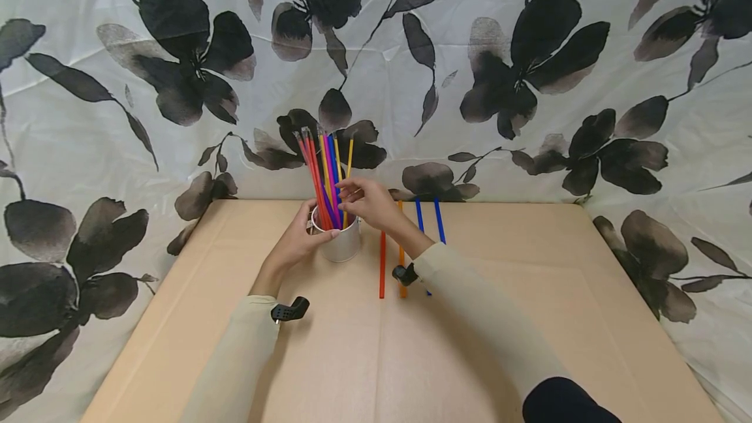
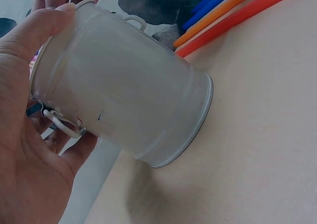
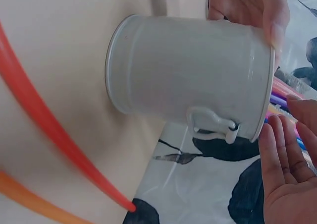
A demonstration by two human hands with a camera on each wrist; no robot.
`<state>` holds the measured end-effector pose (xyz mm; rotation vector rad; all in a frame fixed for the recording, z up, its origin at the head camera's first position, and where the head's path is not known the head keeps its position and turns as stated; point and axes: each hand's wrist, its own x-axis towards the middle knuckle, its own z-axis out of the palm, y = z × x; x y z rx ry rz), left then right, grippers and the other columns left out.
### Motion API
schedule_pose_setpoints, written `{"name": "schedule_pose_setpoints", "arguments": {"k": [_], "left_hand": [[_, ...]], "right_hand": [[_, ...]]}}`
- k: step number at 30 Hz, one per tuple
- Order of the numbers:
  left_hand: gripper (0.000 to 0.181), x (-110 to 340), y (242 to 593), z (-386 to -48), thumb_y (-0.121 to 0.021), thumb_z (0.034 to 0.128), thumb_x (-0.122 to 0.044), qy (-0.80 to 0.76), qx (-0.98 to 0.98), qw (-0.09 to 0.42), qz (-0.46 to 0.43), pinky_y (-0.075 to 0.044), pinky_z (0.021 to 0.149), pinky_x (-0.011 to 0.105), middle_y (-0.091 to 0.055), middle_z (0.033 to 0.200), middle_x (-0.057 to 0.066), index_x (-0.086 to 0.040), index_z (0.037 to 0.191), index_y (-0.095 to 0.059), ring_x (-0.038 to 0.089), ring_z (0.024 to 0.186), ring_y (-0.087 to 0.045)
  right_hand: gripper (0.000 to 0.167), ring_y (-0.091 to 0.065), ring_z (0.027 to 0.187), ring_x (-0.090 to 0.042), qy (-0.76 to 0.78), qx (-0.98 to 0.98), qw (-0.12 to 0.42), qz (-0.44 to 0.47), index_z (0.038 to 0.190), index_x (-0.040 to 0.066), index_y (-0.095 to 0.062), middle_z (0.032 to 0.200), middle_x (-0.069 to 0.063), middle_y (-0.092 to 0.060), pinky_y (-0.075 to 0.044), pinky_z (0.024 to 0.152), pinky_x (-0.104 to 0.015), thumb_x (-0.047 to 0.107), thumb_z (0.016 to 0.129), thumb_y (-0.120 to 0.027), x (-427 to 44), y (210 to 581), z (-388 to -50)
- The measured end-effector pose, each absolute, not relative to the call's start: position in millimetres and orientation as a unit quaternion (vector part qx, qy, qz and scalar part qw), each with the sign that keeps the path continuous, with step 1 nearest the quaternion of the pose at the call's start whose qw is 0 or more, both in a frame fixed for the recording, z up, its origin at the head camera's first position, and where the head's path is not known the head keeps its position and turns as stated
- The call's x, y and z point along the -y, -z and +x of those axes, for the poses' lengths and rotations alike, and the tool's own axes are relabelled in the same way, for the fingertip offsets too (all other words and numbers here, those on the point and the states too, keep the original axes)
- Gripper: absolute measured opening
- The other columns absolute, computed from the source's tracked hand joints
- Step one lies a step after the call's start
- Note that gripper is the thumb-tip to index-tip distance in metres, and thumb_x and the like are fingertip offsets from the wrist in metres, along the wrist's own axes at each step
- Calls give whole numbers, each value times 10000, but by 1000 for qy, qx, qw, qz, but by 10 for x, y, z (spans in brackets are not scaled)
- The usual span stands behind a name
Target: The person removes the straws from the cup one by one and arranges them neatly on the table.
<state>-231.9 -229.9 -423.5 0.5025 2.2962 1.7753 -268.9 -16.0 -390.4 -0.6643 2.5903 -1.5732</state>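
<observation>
A small white metal pail point(image 1: 342, 248) with little side handles stands on the table, holding a bundle of thin, straw-like coloured sticks point(image 1: 315, 175) in red, yellow, purple and blue. My left hand point(image 1: 299, 237) grips the pail from the left, its thumb at the rim. Over the rim's right side, my right hand point(image 1: 371, 204) has its fingertips among the sticks. In the right wrist view its fingers point(image 3: 280, 149) look fairly straight and lie beside the rim; no firm hold on one stick shows. The sticks' lower ends are hidden inside the pail.
Right of the pail lie a red stick point(image 1: 382, 269), an orange stick point(image 1: 402, 253) and two blue sticks point(image 1: 439, 220), partly behind my right forearm. The tan table point(image 1: 329, 358) ends at a floral cloth point(image 1: 411, 70) hanging behind it.
</observation>
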Motion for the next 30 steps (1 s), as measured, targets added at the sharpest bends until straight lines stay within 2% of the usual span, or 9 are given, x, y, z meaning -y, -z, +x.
{"name": "schedule_pose_setpoints", "arguments": {"k": [8, 22, 25, 30], "left_hand": [[807, 2373, 4215, -2275, -756, 922, -160, -601, -773, 113, 169, -232, 1217, 590, -309, 1599, 157, -117, 1552, -253, 361, 1502, -277], [742, 2472, 4184, -2211, -752, 920, -133, -604, -764, 121, 188, -281, 1204, 554, -395, 1529, 172, -84, 1506, -301, 353, 1439, -381], [730, 2514, 4301, -2264, -764, 918, -177, -600, -767, 112, 199, -299, 1189, 549, -413, 1518, 127, -122, 1494, -319, 316, 1429, -391], [789, 2583, 4465, -2332, -791, 899, -256, -594, -768, 95, 220, -336, 1165, 548, -422, 1521, 16, -257, 1527, -312, 242, 1418, -398]], "right_hand": [[454, -701, 1075, -212, 500, -839, 18, -214, 1379, 58, -605, 1243, -92, -706, -597, 857, -276, 69, 940, -722, 372, 3908, -2660], [416, -724, 1007, -194, 464, -866, -14, -187, 1355, 85, -622, 1198, -77, -722, -599, 827, -253, 37, 949, -699, 662, 3884, -2557], [417, -723, 994, -184, 454, -873, -22, -178, 1347, 74, -623, 1176, -77, -731, -598, 822, -251, 51, 941, -715, 731, 3881, -2531], [405, -719, 940, -154, 431, -886, -39, -164, 1317, 71, -633, 1128, -67, -749, -593, 820, -249, 93, 928, -744, 826, 3875, -2482]]}}
